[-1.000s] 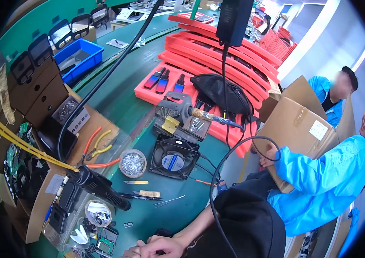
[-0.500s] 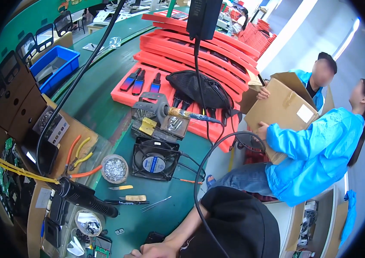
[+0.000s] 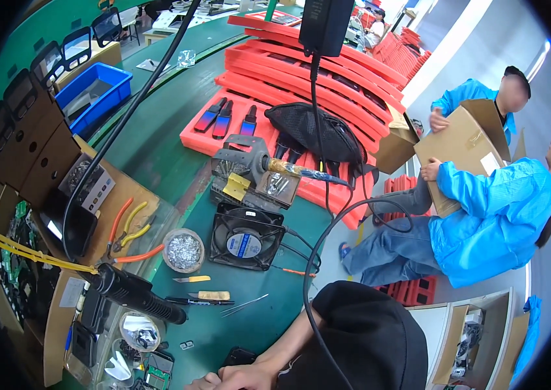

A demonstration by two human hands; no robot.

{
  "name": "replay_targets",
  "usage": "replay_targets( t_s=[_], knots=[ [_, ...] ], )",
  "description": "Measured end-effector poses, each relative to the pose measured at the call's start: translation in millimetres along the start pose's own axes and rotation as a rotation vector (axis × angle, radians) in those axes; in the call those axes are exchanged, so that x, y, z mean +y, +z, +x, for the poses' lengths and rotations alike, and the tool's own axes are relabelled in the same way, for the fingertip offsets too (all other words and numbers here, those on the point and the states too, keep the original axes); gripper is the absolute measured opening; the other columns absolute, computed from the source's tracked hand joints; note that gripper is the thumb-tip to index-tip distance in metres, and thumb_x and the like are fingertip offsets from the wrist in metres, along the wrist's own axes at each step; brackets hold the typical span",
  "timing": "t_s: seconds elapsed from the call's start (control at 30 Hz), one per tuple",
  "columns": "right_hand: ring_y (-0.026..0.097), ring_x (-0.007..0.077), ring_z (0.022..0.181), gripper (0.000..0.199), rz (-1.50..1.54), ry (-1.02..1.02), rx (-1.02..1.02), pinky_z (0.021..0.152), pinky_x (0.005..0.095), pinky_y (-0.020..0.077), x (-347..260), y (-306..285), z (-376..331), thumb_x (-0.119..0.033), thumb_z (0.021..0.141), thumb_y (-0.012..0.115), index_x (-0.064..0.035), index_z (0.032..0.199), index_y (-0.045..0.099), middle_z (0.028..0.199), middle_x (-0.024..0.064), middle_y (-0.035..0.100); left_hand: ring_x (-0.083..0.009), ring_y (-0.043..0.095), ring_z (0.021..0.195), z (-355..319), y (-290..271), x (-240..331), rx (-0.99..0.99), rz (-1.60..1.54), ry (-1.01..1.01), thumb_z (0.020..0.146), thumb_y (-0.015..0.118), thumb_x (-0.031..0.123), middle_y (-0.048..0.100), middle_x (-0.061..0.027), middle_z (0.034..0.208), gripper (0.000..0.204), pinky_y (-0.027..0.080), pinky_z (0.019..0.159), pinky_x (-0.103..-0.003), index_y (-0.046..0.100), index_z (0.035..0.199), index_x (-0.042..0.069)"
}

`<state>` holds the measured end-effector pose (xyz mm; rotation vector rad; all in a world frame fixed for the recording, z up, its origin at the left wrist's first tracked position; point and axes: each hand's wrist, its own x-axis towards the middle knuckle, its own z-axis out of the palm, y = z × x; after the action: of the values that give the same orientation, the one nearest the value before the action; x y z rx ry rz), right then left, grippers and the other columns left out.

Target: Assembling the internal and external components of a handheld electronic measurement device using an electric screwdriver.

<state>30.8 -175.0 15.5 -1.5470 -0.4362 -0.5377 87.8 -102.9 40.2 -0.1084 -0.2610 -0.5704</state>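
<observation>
At the lower edge, my right hand (image 3: 244,377) comes in from a black-sleeved arm (image 3: 366,338). Its fingers look bent and closed, but the frame cuts them off and hides whatever is in them. Beside it shows a sliver of bent fingers (image 3: 203,382), perhaps of my left hand; its hold is hidden. A dark object (image 3: 240,356) lies against my right forearm. Past it on the green table lie tweezers (image 3: 244,305), a black pen (image 3: 191,301), a wooden-handled tool (image 3: 214,296), a yellow-handled blade (image 3: 192,279) and a small metal piece (image 3: 186,344).
A black fan (image 3: 246,237), a soldering iron (image 3: 301,170) in its stand and a tub of metal bits (image 3: 184,250) stand ahead. Red foam trays (image 3: 314,84) are stacked behind. Cables hang across. At right, two people in blue jackets handle a cardboard box (image 3: 461,149).
The view has shifted slightly, so the table things sit farther right. The two people and their cardboard box have moved right. My right hand keeps its pose.
</observation>
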Motion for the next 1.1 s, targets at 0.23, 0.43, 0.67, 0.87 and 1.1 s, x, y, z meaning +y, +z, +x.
replay_targets(
  t_s=[0.23, 0.43, 0.67, 0.87, 1.1],
  knots=[
    [0.069, 0.0226, 0.065, 0.019, 0.264, -0.020, 0.131, 0.056, 0.0318, 0.0525, -13.0, -2.1, 2.5, -0.017, 0.102, 0.065, 0.0005, 0.099, 0.072, 0.085, 0.0094, 0.074, -0.0180, 0.049, 0.058, 12.5, 2.5, 29.5, -0.131, 0.436, -0.353, 0.093, 0.062, 0.014, 0.054, -0.0084, 0.071, 0.019, 0.048, 0.078, -0.039, 0.048, 0.083, 0.006],
    [0.067, 0.0227, 0.061, 0.018, 0.267, -0.004, 0.084, 0.053, 0.0326, 0.0501, -4.4, 3.4, -7.5, -0.016, 0.102, 0.065, 0.0001, 0.099, 0.073, 0.080, 0.0097, 0.072, -0.0167, 0.044, 0.054, 25.1, -3.3, 13.8, -0.317, 0.308, -0.321, 0.091, 0.061, 0.010, 0.052, -0.0069, 0.070, 0.021, 0.044, 0.066, -0.036, 0.045, 0.078, 0.008],
    [0.065, 0.0228, 0.057, 0.018, 0.223, 0.024, 0.063, 0.051, 0.0333, 0.0481, -7.3, 3.1, -11.6, -0.016, 0.102, 0.066, -0.0003, 0.099, 0.073, 0.076, 0.0100, 0.070, -0.0168, 0.042, 0.053, 19.5, 1.6, 16.0, -0.259, 0.266, -0.328, 0.089, 0.059, 0.006, 0.050, -0.0064, 0.069, 0.022, 0.044, 0.063, -0.036, 0.042, 0.076, 0.009],
    [0.064, 0.0225, 0.056, 0.018, 0.235, 0.016, 0.067, 0.050, 0.0332, 0.0477, -10.7, -1.3, -8.3, -0.015, 0.102, 0.065, -0.0002, 0.098, 0.074, 0.075, 0.0097, 0.069, -0.0177, 0.043, 0.056, 3.9, -6.9, 32.5, -0.142, 0.457, -0.306, 0.091, 0.057, 0.008, 0.050, -0.0092, 0.071, 0.019, 0.045, 0.065, -0.038, 0.042, 0.079, 0.008],
    [0.064, 0.0223, 0.056, 0.017, 0.245, 0.007, 0.042, 0.050, 0.0331, 0.0473, -8.3, -6.9, -7.6, -0.015, 0.102, 0.065, -0.0002, 0.098, 0.074, 0.074, 0.0094, 0.069, -0.0190, 0.045, 0.061, -13.0, -29.1, -10.9, 0.079, -0.331, 0.275, 0.089, 0.057, 0.011, 0.051, -0.0112, 0.075, 0.014, 0.045, 0.070, -0.041, 0.044, 0.082, 0.008]
  ],
)
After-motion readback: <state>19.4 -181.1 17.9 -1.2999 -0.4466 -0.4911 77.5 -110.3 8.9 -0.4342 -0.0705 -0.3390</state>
